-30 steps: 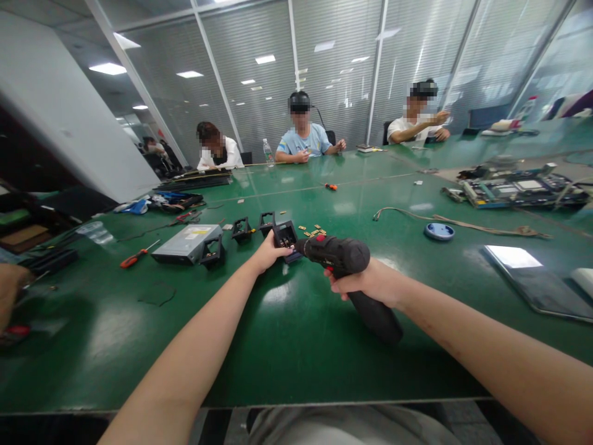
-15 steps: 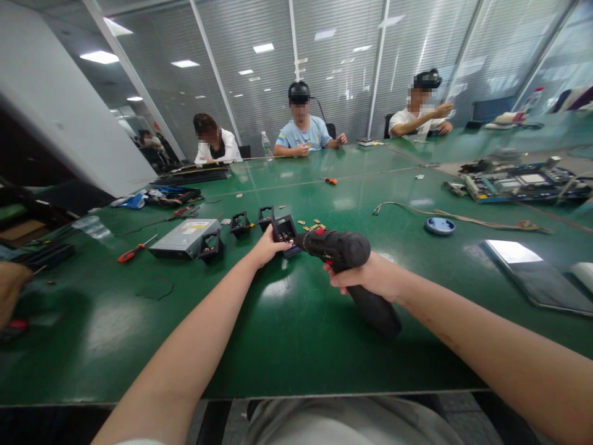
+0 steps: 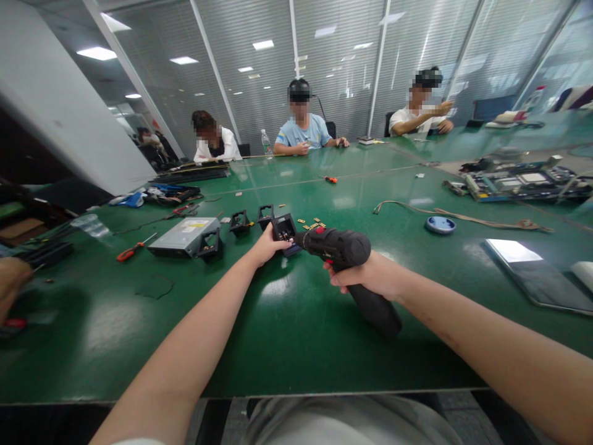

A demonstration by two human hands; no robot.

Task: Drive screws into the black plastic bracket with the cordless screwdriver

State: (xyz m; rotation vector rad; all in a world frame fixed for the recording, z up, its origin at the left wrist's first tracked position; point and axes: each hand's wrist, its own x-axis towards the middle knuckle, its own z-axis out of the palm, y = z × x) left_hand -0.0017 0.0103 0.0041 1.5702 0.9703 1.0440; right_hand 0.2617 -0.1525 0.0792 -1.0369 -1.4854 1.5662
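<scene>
My left hand (image 3: pixel 267 246) grips a small black box-like housing (image 3: pixel 283 227) by its left side, with the open face turned toward me and small metallic bits inside. A black cordless drill (image 3: pixel 338 247) with red accents is held by its handle in my right hand (image 3: pixel 365 275). The drill's nose points left at the housing; whether its tip touches anything inside is too small to tell. Similar black housings (image 3: pixel 239 223) stand just left of my left hand. Several small brass-coloured plates (image 3: pixel 315 225) lie behind the drill's nose.
On the green table (image 3: pixel 278 346) lie a silver disc drive (image 3: pixel 184 237), an orange screwdriver (image 3: pixel 132 251), a blue round lid (image 3: pixel 440 225), a tablet-like slab (image 3: pixel 540 278) and circuit boards (image 3: pixel 528 182). Another person's hand (image 3: pixel 13 284) is at far left. People sit across the table.
Both my hands, the housing and the drill stay practically in place. Across the table, the middle person's hand on the right side has lowered slightly.
</scene>
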